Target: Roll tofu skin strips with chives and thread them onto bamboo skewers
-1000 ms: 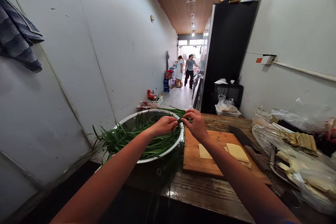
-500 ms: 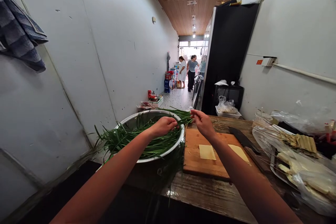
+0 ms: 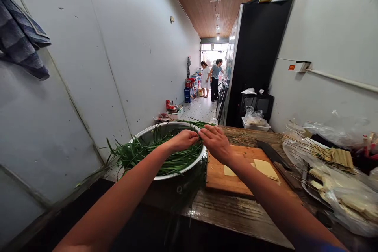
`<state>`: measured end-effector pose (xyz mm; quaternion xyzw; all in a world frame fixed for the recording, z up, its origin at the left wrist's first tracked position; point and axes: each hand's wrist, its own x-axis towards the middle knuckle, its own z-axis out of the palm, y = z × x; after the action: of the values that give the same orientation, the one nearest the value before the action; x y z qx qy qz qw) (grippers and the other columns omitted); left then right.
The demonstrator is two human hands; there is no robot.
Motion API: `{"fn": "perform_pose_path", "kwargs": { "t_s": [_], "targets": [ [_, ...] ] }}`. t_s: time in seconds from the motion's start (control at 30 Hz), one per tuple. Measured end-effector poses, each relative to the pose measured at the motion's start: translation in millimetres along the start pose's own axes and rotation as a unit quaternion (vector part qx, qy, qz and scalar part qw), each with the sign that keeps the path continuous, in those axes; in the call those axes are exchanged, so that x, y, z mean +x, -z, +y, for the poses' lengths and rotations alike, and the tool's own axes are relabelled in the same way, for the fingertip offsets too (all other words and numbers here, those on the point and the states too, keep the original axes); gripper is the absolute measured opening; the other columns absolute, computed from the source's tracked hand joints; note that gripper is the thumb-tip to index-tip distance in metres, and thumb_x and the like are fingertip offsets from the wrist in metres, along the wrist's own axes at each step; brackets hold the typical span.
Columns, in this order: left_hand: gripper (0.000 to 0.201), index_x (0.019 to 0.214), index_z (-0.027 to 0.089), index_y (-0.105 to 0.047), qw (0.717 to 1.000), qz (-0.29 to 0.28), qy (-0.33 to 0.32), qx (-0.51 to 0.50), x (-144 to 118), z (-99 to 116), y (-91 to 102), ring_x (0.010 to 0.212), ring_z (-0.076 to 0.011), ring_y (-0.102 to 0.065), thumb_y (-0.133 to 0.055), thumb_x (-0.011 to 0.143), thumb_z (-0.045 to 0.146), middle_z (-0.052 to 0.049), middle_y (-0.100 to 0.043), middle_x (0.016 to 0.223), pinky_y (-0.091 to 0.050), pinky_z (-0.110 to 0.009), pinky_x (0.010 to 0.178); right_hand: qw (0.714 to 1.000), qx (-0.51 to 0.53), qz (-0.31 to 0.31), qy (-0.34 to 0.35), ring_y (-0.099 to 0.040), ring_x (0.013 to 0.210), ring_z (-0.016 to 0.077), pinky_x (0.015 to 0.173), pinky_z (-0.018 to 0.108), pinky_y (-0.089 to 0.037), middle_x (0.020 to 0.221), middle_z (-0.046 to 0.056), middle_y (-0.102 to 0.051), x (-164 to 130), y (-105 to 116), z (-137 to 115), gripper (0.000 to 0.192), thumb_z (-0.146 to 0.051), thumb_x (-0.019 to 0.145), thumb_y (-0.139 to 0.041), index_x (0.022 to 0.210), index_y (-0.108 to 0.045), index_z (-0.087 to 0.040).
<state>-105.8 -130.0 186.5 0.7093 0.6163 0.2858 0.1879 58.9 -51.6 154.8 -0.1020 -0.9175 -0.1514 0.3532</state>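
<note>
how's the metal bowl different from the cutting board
The bowl is round, deep and shiny metal; the cutting board is flat, rectangular and brown wood. The bowl is heaped with long green chives that spill over its rim; the board holds only a few thin pale yellow sheets. The left hand is over the bowl, the right hand by the board's far corner. Both sit side by side on the wooden counter.

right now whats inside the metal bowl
Long green chives fill the metal bowl, some hanging over its left rim. Both hands meet above them. The bottom is covered.
</note>
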Motion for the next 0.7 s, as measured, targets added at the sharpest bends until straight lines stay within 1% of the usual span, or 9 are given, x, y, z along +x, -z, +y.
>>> {"fn": "perform_pose_path", "kwargs": {
  "t_s": [0.03,0.1,0.17,0.23,0.3,0.43,0.53,0.63,0.7],
  "targets": [
    [0.036,0.058,0.015,-0.048,1.0,-0.003,-0.001,0.004,0,0,-0.4,0.052,-0.0087,-0.031,-0.045,0.078,0.045,0.004,-0.038,0.054,-0.026,-0.021,0.048,0.999,-0.029,-0.026,0.019,-0.048,0.11,0.0223,0.101,0.038,-0.03,0.105,0.01,-0.062,3,3,-2,0.024,-0.015,0.089,-0.042,0.107,-0.058,-0.015],
    [0.035,0.058,0.016,-0.046,1.0,-0.019,0.014,-0.005,0,-1,-0.6,0.05,-0.0087,-0.032,-0.045,0.077,0.045,0.004,-0.038,0.053,-0.026,-0.022,0.047,0.994,-0.071,-0.075,0.04,-0.053,0.095,0.0202,0.099,0.037,-0.029,0.087,0.008,-0.064,8,6,-3,0.021,-0.013,0.089,-0.041,0.095,-0.061,-0.015],
    [0.032,0.064,0.016,-0.05,0.998,-0.037,0.042,-0.026,-2,-4,1.1,0.048,-0.0089,-0.035,-0.045,0.076,0.045,0.004,-0.041,0.053,-0.027,-0.022,0.047,0.989,-0.089,-0.106,0.046,-0.054,0.086,0.0186,0.098,0.036,-0.028,0.08,0.007,-0.063,11,7,0,0.02,-0.012,0.089,-0.042,0.088,-0.061,-0.015],
    [0.03,0.072,0.014,-0.056,0.997,-0.037,0.058,-0.026,-5,-8,4.5,0.049,-0.0092,-0.037,-0.046,0.075,0.043,0.003,-0.045,0.055,-0.028,-0.022,0.047,0.988,-0.082,-0.125,0.039,-0.054,0.083,0.0176,0.094,0.035,-0.028,0.079,0.006,-0.064,12,6,6,0.018,-0.013,0.088,-0.044,0.085,-0.062,-0.016],
    [0.03,0.073,0.013,-0.061,0.998,-0.021,0.055,0.004,-8,-11,8.1,0.05,-0.0093,-0.037,-0.047,0.074,0.04,0.002,-0.048,0.056,-0.028,-0.021,0.048,0.989,-0.057,-0.137,0.027,-0.053,0.085,0.0177,0.089,0.034,-0.03,0.081,0.006,-0.064,13,4,9,0.017,-0.017,0.088,-0.047,0.083,-0.063,-0.017],
    [0.026,0.063,0.014,-0.062,0.997,-0.006,0.043,0.059,-10,-12,10.8,0.049,-0.0091,-0.033,-0.046,0.072,0.033,0.003,-0.045,0.051,-0.025,-0.022,0.047,0.99,-0.021,-0.136,0.024,-0.05,0.096,0.0205,0.084,0.033,-0.032,0.09,0.006,-0.065,20,-2,2,0.015,-0.024,0.087,-0.051,0.088,-0.065,-0.02],
    [0.026,0.055,0.014,-0.058,0.996,0.003,0.044,0.075,-11,-14,11.8,0.047,-0.0088,-0.028,-0.047,0.071,0.031,0.003,-0.038,0.046,-0.022,-0.022,0.045,0.988,-0.02,-0.149,0.031,-0.048,0.096,0.0215,0.082,0.033,-0.034,0.087,0.008,-0.064,33,-8,-9,0.017,-0.022,0.087,-0.05,0.085,-0.067,-0.019],
    [0.024,0.052,0.015,-0.059,0.993,0.013,0.054,0.102,-14,-23,17.2,0.047,-0.0092,-0.03,-0.049,0.069,0.029,0.002,-0.041,0.045,-0.022,-0.022,0.045,0.981,-0.001,-0.192,0.031,-0.05,0.096,0.0218,0.08,0.031,-0.036,0.087,0.008,-0.064,50,-21,-13,0.014,-0.024,0.083,-0.056,0.082,-0.069,-0.02],
    [0.02,0.053,0.015,-0.062,0.987,0.021,0.081,0.14,-18,-33,23.8,0.048,-0.0099,-0.035,-0.053,0.067,0.026,0.0,-0.046,0.045,-0.024,-0.022,0.047,0.971,0.033,-0.234,0.03,-0.052,0.096,0.0213,0.079,0.029,-0.039,0.091,0.007,-0.065,60,-33,-13,0.014,-0.028,0.078,-0.062,0.088,-0.07,-0.022]
  ]
}}
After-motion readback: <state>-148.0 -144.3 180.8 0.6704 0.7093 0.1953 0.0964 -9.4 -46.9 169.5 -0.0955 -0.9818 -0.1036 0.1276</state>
